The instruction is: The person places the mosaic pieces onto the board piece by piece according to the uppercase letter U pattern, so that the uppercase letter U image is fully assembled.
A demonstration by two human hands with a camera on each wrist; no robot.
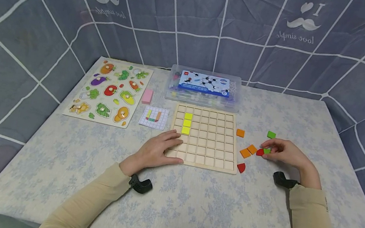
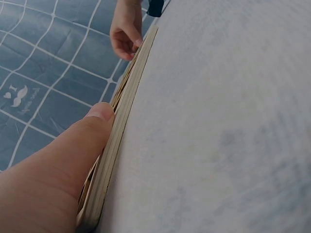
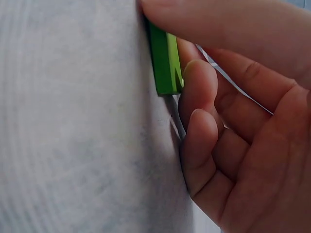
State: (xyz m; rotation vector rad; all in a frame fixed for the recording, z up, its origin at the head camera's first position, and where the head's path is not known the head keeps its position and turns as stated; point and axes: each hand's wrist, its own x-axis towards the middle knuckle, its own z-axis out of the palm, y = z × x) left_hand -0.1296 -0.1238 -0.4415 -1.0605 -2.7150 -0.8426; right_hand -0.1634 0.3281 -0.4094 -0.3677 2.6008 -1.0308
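My left hand (image 1: 155, 148) rests on the lower left corner of a wooden grid board (image 1: 209, 161), its thumb along the near edge and its fingertips over the left cells. Three yellow square tiles (image 1: 186, 123) fill a short column on the board. To the right of the board, my right hand (image 1: 287, 153) pinches a green square tile (image 3: 165, 60) between thumb and fingers, low over the tablecloth. A red piece (image 1: 260, 152) lies right at its fingertips. Close by are another green tile (image 1: 271, 135), orange tiles (image 1: 245, 153) and a red rounded piece (image 1: 241, 168).
A pattern card (image 1: 154, 117) and a pink block (image 1: 147, 96) lie left of the board. Further left is a vegetable puzzle board (image 1: 117, 100). Behind the grid board stands a clear plastic kit box (image 1: 204, 100), near the hanging tile-patterned cloth (image 1: 197, 20).
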